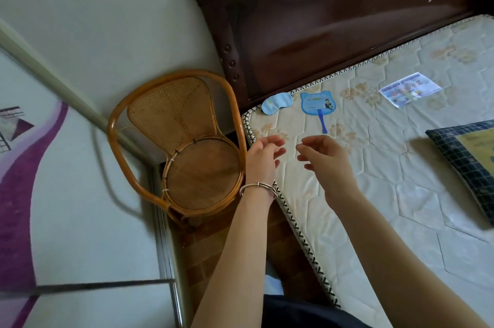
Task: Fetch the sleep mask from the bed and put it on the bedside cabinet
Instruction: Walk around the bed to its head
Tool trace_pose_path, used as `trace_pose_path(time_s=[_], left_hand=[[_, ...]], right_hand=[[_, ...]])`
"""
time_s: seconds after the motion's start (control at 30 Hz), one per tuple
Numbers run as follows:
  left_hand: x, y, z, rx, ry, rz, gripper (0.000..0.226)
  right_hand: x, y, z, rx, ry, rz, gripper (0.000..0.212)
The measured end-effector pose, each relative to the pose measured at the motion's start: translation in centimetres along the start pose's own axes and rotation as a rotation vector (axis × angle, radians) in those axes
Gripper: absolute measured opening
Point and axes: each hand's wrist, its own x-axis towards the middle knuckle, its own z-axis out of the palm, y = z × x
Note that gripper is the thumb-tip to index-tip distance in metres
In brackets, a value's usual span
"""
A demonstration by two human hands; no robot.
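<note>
A light blue sleep mask [276,102] lies at the top left corner of the mattress [401,194], close to the dark wooden headboard [320,23]. My left hand [263,155] hovers over the mattress edge, fingers apart and empty, a silver bangle on its wrist. My right hand [324,158] is beside it over the mattress, also empty with fingers loosely spread. Both hands are a short way below the mask and do not touch it. No bedside cabinet is in view.
A blue cat-shaped hand fan [318,105] lies right of the mask. A printed leaflet [409,89] rests farther right and a dark checked pillow [470,159] at the right edge. A rattan chair [184,140] stands between bed and wall. A wardrobe door [66,194] with purple pattern fills the left.
</note>
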Motion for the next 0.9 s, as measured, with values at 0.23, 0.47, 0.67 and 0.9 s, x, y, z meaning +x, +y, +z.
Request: trace_pose_path(time_s=[0.23, 0.47, 0.67, 0.9], left_hand=[[7.7, 4.2, -1.5, 0.035, -0.063, -0.016, 0.026], [13.6, 7.2, -3.4, 0.077, -0.098, -0.009, 0.026], [17.0, 8.3, -4.0, 0.085, -0.106, -0.022, 0.028], [21.4, 9.8, -2.9, 0.076, -0.105, -0.038, 0.029]], right_hand=[[6.1, -2.5, 5.6, 0.039, 0.072, -0.005, 0.011], [10.4, -3.4, 10.5, 0.04, 0.114, 0.004, 0.008], [13.3, -4.0, 12.8, 0.036, 0.112, 0.011, 0.013], [17.4, -4.7, 14.0, 0.027, 0.119, 0.019, 0.013]])
